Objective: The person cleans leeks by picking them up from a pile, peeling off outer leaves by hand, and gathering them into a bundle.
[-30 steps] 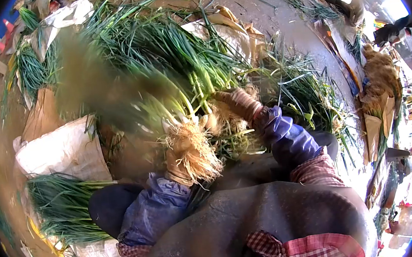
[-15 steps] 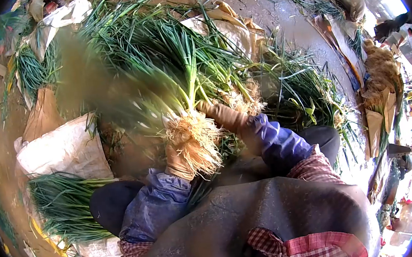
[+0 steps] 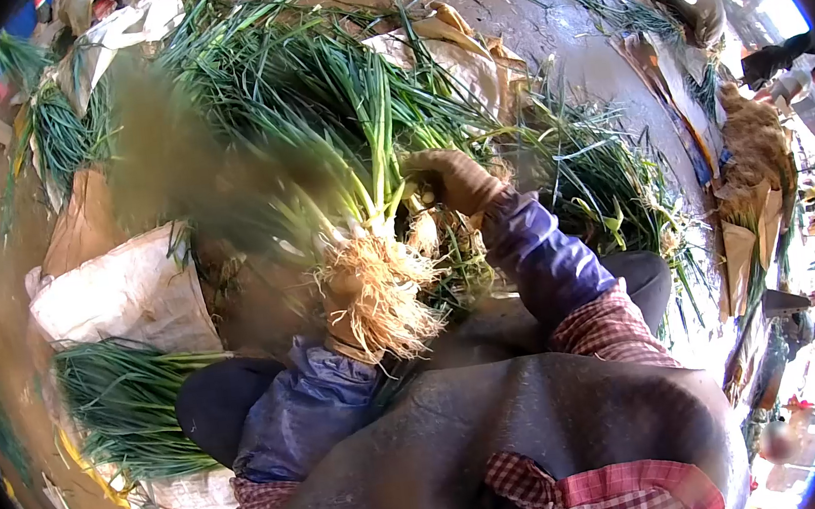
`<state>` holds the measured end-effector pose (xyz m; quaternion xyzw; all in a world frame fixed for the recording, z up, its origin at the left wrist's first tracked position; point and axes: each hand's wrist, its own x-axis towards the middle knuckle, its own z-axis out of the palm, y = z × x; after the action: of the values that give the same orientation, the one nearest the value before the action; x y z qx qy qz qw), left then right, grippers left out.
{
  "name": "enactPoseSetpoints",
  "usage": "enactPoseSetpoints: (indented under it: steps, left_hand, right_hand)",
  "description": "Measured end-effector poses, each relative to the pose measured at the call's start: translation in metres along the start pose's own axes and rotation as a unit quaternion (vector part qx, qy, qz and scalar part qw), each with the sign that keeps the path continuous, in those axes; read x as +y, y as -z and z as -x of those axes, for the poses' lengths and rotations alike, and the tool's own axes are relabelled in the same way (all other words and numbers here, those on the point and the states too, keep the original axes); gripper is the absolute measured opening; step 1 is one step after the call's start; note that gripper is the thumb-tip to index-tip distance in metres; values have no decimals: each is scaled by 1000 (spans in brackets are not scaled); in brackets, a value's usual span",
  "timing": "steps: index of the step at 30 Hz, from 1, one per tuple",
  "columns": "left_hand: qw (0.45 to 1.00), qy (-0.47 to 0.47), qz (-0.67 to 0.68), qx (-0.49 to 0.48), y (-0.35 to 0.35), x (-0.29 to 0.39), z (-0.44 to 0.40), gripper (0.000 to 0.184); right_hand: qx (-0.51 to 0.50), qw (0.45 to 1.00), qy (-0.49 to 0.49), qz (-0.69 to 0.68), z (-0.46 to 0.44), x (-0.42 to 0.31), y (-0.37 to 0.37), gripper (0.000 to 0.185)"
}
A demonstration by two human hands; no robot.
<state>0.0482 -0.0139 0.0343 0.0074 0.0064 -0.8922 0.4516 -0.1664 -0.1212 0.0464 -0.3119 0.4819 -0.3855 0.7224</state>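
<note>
A bunch of green onions (image 3: 380, 158) stands in front of me, its pale, shaggy roots (image 3: 381, 287) turned toward my lap. My left hand (image 3: 350, 350), in a brown glove, is closed on this bunch low down; the roots hide most of its fingers. To the right of the bunch, my gloved right hand (image 3: 457, 178) is curled, its fingertips round green onion stalks beside the held ones. Bulbs and roots (image 3: 423, 233) of other onions show just below that hand.
A large heap of green onions (image 3: 249, 72) spreads beyond my hands. More lie at the right (image 3: 597, 165) and by my left knee (image 3: 125, 403). A white sack (image 3: 124, 294) lies at the left, and a tan sack (image 3: 476, 58) behind the heap. A dark apron (image 3: 505, 423) covers my lap.
My right hand has moved up and slightly right, and its fingers have curled round stalks. The bunch in my left hand has shifted very little, its roots slightly lower.
</note>
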Motion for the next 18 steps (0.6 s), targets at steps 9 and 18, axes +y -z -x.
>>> enactPoseSetpoints:
  steps: [9, 18]
  left_hand:
    - [993, 12, -101, 60, 8, -10, 10, 57]
    - [999, 9, -28, 19, -6, -2, 0, 57]
  right_hand:
    - [60, 995, -76, -28, -23, 17, -17, 21]
    - [101, 975, 197, 11, 71, -26, -28, 12]
